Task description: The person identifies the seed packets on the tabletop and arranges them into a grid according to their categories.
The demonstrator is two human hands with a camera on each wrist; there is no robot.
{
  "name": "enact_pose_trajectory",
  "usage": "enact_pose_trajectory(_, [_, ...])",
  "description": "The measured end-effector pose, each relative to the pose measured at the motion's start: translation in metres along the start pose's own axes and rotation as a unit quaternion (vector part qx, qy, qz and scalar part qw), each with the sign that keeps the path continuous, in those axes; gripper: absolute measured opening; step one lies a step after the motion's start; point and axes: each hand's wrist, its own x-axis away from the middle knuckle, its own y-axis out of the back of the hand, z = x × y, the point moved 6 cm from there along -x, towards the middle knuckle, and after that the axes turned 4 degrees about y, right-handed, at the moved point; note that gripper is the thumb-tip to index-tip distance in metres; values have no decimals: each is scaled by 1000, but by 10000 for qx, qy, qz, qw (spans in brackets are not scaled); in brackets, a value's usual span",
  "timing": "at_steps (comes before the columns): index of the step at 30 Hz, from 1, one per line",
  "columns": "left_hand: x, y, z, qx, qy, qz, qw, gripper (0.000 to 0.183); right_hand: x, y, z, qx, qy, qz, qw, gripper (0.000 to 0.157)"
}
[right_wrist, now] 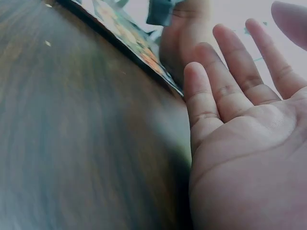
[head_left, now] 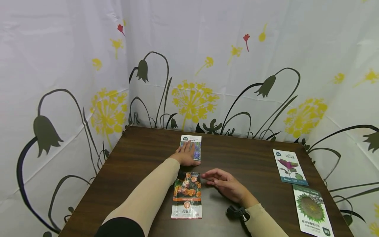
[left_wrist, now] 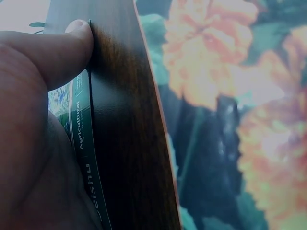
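Toward the back of the table lies a seed packet with purple-blue flowers. My left hand rests on it with fingers spread, covering its lower left part. In the left wrist view, the thumb lies along the packet's dark green edge. Nearer to me, a seed packet with orange flowers lies flat, its top close under my left wrist. My right hand is just right of this packet's upper corner, holding nothing. Its fingers are extended and slightly bent in the right wrist view, palm visible.
On the right side of the dark wooden table lie two more packets: one with a purple-red flower and, nearer, one with a sunflower head. Behind the table hangs a white flower-printed curtain.
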Motion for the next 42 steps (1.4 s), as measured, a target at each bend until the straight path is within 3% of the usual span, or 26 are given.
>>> enact_pose_trajectory(9, [1,-1,1,161,-26,17,9999,113,36,21,13,-80,406,-295,9987,47])
enact_pose_trajectory(18, [1,-2,0,66,-106,78,9999,114,104,34,39,-562,1060,-396,9920,52])
enact_pose_trajectory(26, [5,2,-2,122,-98,202,9997,113,154,64,82,-261,1612,-1045,9810,55])
enact_pose_trajectory(31, [6,1,-2,124,-94,202,9997,114,187,85,108,560,1663,-1951,9650,51])
enact_pose_trajectory(34, [6,1,-2,177,-98,242,9995,113,212,96,124,984,1718,-2800,9394,46])
enact_pose_trajectory(37, [7,1,-2,216,-108,334,9992,113,238,106,137,1246,1713,-3804,9002,39])
enact_pose_trajectory(39, [6,3,-1,220,-122,369,9990,113,254,114,143,1488,1435,-4650,8608,33])
enact_pose_trajectory(40, [6,4,-1,214,-119,388,9989,113,261,118,145,1744,1128,-5078,8361,31])
enact_pose_trajectory(42, [6,7,-1,157,-116,399,9990,113,274,124,148,2651,63,-5797,7705,28])
